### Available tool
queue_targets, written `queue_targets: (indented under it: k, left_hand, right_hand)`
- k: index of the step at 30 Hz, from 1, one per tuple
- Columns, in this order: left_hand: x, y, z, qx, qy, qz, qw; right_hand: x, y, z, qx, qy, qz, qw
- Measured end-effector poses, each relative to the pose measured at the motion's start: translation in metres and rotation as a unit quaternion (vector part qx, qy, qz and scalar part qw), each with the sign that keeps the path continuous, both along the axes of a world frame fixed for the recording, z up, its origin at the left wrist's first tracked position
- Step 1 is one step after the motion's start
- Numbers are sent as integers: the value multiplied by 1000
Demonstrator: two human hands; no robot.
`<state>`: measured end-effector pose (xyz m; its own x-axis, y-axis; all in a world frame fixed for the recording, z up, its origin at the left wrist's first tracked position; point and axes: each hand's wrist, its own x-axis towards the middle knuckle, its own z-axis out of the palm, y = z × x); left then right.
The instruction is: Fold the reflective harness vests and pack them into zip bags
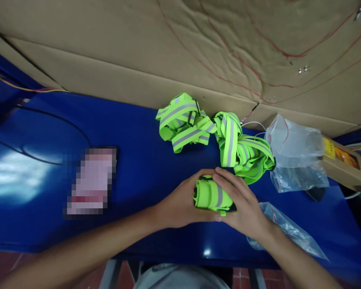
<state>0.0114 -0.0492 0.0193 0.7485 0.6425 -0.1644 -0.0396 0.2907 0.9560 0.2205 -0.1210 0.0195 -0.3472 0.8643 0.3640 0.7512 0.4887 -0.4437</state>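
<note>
Both my hands wrap around a rolled-up neon green reflective strap (211, 195) just above the blue table (144, 168). My left hand (180, 204) cups the roll from the left, fingers curled over it. My right hand (243, 208) presses on it from the right, with its fingers laid across the top. Two loose bundles of the same green strap with grey reflective bands lie behind: one bundle (183, 122) at centre, another bundle (243, 150) just beyond my right hand.
A clear plastic bag (295, 156) lies at the right, and a second plastic bag (289, 233) under my right forearm. A cardboard box (345, 160) sits at the far right. A pixelated flat object (92, 180) lies left. Cardboard sheeting (168, 52) lines the back.
</note>
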Motion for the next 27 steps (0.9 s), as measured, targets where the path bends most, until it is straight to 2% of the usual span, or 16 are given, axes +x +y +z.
queue_targets:
  k: [3,7,9,13,16,20,22,27]
  left_hand:
    - [0,-3,1,2,18,13,1000]
    - [3,-1,-3,-69,-45,9,997]
    - [3,2,-1,-117,-48,18,992]
    - [0,14,14,-218,-35,81,972]
    - [-4,25,20,-254,-77,124,956]
    - [-6,35,14,-284,-123,136,941]
    - [-5,35,11,-285,-115,135,942]
    - [-2,25,17,-227,-46,94,968]
  right_hand:
    - [1,1,-1,2,-13,3,1000]
    - [0,4,-4,-10,-4,4,1000]
    - [0,5,-4,-6,-14,7,1000]
    - [-3,3,0,93,-87,-3,992]
    - [-5,0,6,146,-115,38,982]
    - [0,-4,9,127,-25,112,985]
    - [4,-7,8,116,26,94,988]
    - [8,-5,10,206,78,-58,974]
